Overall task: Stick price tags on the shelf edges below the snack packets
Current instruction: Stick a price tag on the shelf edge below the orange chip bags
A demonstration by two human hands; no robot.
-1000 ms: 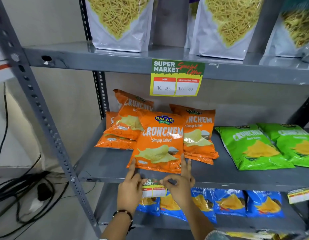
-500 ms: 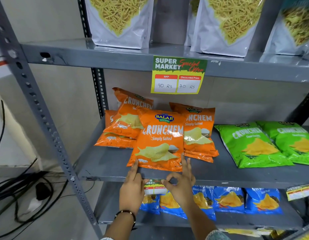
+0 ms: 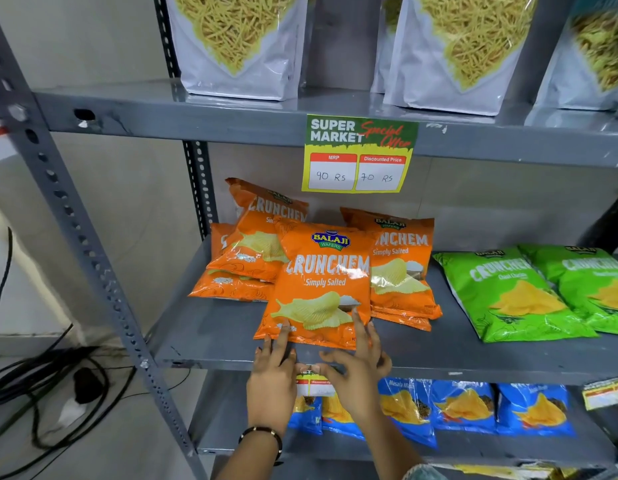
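Where 2 hands press, a rectangular tag sits.

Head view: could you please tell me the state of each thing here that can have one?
small price tag: against the middle shelf front edge, partly hidden by the hands.
left hand: fingers straight on the shelf, thumb at the tag.
right hand: pinches the tag.
front orange packet: sealed, lying flat.
green packets: sealed, lying flat.
upper price tag: stuck on the upper shelf edge.
white pouches: upright.
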